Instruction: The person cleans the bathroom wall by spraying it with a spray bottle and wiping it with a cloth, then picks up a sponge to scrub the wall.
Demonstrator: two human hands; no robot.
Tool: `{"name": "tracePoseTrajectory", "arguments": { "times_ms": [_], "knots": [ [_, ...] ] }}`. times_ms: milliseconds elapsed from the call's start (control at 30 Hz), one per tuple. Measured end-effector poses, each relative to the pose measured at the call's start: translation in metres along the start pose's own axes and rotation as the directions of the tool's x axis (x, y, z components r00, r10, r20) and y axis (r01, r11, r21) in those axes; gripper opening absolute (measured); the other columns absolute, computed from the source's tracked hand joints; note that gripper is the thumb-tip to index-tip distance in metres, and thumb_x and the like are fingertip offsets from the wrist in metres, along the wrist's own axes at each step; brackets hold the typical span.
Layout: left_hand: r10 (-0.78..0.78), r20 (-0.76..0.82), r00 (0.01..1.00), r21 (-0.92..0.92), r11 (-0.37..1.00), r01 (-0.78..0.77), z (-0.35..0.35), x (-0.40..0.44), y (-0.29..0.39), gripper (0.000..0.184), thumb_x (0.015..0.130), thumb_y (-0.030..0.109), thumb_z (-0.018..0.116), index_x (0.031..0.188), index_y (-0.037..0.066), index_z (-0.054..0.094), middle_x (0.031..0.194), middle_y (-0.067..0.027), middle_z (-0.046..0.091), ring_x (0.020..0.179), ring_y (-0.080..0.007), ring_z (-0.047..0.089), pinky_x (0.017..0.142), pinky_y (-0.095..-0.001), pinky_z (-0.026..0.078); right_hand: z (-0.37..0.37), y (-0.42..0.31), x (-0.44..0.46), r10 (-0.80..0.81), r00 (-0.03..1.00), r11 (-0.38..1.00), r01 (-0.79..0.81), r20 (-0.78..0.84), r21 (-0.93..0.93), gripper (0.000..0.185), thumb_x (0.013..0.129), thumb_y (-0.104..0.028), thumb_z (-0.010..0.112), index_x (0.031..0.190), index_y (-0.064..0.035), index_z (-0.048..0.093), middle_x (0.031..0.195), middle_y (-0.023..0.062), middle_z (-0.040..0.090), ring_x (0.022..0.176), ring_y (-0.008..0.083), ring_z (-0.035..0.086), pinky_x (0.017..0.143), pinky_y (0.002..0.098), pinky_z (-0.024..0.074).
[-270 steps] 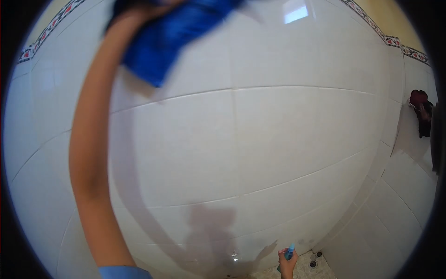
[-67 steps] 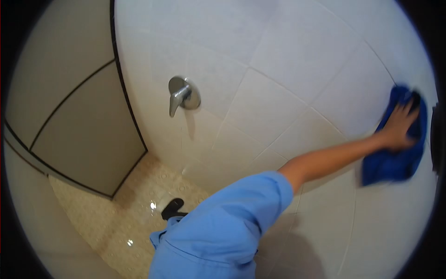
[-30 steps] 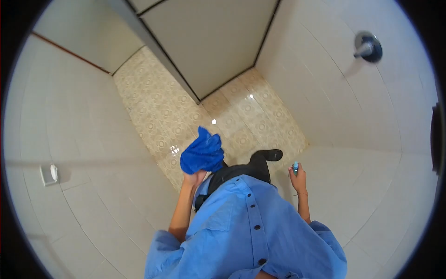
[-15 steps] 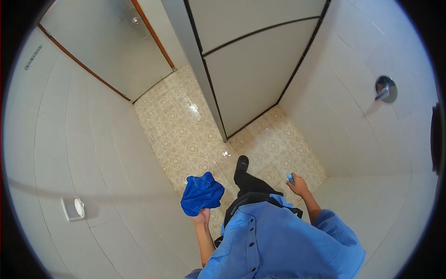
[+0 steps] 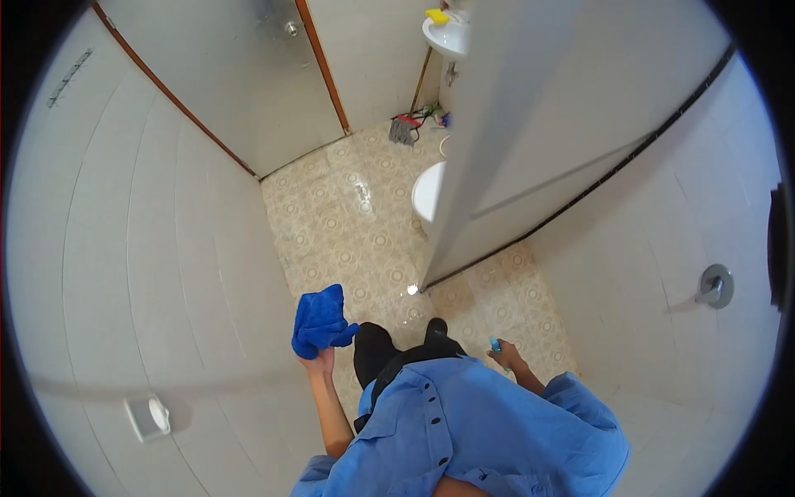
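My left hand (image 5: 318,359) is closed round the bottom of a bunched blue cloth (image 5: 321,319), which rises above the fingers near the left wall. Out to my right, low over the tiled floor, my right hand (image 5: 508,356) grips a small light-blue object (image 5: 495,344). Only its top shows past the fingers, so its kind is unclear.
A partition (image 5: 530,124) stands ahead, its lower corner near my feet. Beyond it are a white toilet (image 5: 427,192), a sink (image 5: 447,41) with a yellow sponge (image 5: 436,16), and a mop (image 5: 404,130). A door (image 5: 240,74) is ahead left; a shower valve (image 5: 717,287) is right.
My view has shifted forward and turned, bringing the sink, toilet and mop into sight past the partition. Both legs now show. Each hand keeps its hold.
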State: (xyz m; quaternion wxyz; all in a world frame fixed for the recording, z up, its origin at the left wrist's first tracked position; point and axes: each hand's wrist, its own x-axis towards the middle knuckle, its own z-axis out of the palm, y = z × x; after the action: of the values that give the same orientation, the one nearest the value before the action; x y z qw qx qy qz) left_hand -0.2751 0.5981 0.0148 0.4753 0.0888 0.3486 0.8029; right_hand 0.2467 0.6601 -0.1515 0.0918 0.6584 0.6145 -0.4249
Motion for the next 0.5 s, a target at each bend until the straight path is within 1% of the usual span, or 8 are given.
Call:
{"name": "tracePoseTrajectory", "arguments": {
  "times_ms": [100,167,200,267,333,400,467,500],
  "knots": [
    [0.014,0.034,0.999,0.028,1.000,-0.015,-0.041,0.066,0.008,0.065,0.102,0.038,0.047,0.153,-0.002,0.041,0.142,-0.0172,0.059,0.126,-0.0321,0.060,0.110,-0.0476,0.045,0.000,-0.029,0.055,-0.025,0.997,1.000,0.026,-0.069,0.008,0.062,0.079,-0.040,0.082,0.125,-0.0013,0.065,0.117,0.0259,0.070,0.113,0.0428,0.066,0.095,0.0481,0.0530],
    [-0.017,0.064,0.998,0.048,0.999,0.014,-0.056,0.120,0.018,0.067,0.101,0.037,0.047,0.154,-0.002,0.039,0.144,-0.0178,0.057,0.129,-0.0338,0.058,0.115,-0.0457,0.041,-0.003,-0.053,0.079,0.110,0.976,0.992,-0.098,-0.190,0.074,0.063,0.078,-0.042,0.083,0.123,-0.0006,0.066,0.118,0.0257,0.070,0.113,0.0419,0.066,0.095,0.0478,0.0532],
    [-0.056,0.106,0.993,0.067,0.997,0.049,-0.046,0.146,0.025,0.067,0.101,0.037,0.047,0.154,-0.002,0.039,0.144,-0.0178,0.057,0.129,-0.0338,0.058,0.115,-0.0457,0.041,-0.012,-0.073,0.083,0.177,0.972,0.979,-0.158,-0.153,0.132,0.077,0.079,-0.047,0.081,0.134,0.0024,0.061,0.128,0.0269,0.066,0.119,0.0410,0.064,0.100,0.0457,0.0512],
    [-0.110,0.330,0.937,0.115,0.990,0.076,-0.014,0.197,0.042,0.069,0.101,0.039,0.046,0.156,-0.002,0.037,0.145,-0.0188,0.057,0.127,-0.0350,0.059,0.114,-0.0463,0.042,-0.006,-0.103,0.100,0.231,0.938,0.957,-0.172,-0.257,0.233,0.069,0.079,-0.046,0.080,0.125,0.0022,0.064,0.120,0.0269,0.070,0.114,0.0415,0.067,0.096,0.0470,0.0529],
    [-0.212,0.360,0.908,0.156,0.974,0.166,0.006,0.235,0.054,0.070,0.101,0.040,0.046,0.156,-0.002,0.035,0.145,-0.0197,0.056,0.127,-0.0356,0.059,0.113,-0.0469,0.043,0.010,-0.136,0.089,0.297,0.881,0.931,-0.181,-0.368,0.318,0.062,0.080,-0.045,0.079,0.119,0.0015,0.066,0.115,0.0273,0.071,0.110,0.0425,0.068,0.093,0.0481,0.0539],
    [-0.278,0.390,0.878,0.196,0.956,0.216,0.023,0.289,0.069,0.071,0.101,0.041,0.046,0.157,-0.002,0.034,0.145,-0.0206,0.056,0.126,-0.0362,0.059,0.113,-0.0474,0.044,0.028,-0.172,0.084,0.371,0.856,0.900,-0.236,-0.361,0.366,0.061,0.080,-0.045,0.079,0.118,0.0015,0.067,0.113,0.0271,0.071,0.109,0.0430,0.068,0.092,0.0487,0.0540],
    [-0.406,0.514,0.756,0.191,0.913,0.361,0.026,0.322,0.083,0.073,0.102,0.041,0.045,0.159,-0.002,0.030,0.149,-0.0223,0.052,0.128,-0.0378,0.058,0.115,-0.0489,0.042,0.065,-0.203,0.068,0.436,0.843,0.869,-0.304,-0.315,0.391,0.060,0.080,-0.044,0.079,0.118,0.0016,0.067,0.111,0.0269,0.072,0.107,0.0435,0.068,0.092,0.0492,0.0541],
    [-0.435,0.522,0.734,0.208,0.899,0.385,0.020,0.350,0.081,0.072,0.103,0.039,0.043,0.159,-0.003,0.028,0.151,-0.0226,0.050,0.130,-0.0380,0.057,0.116,-0.0491,0.040,0.083,-0.216,0.077,0.454,0.798,0.868,-0.296,-0.396,0.399,0.059,0.079,-0.043,0.080,0.116,0.0010,0.067,0.109,0.0263,0.072,0.106,0.0433,0.069,0.091,0.0493,0.0544]
  ]
}}
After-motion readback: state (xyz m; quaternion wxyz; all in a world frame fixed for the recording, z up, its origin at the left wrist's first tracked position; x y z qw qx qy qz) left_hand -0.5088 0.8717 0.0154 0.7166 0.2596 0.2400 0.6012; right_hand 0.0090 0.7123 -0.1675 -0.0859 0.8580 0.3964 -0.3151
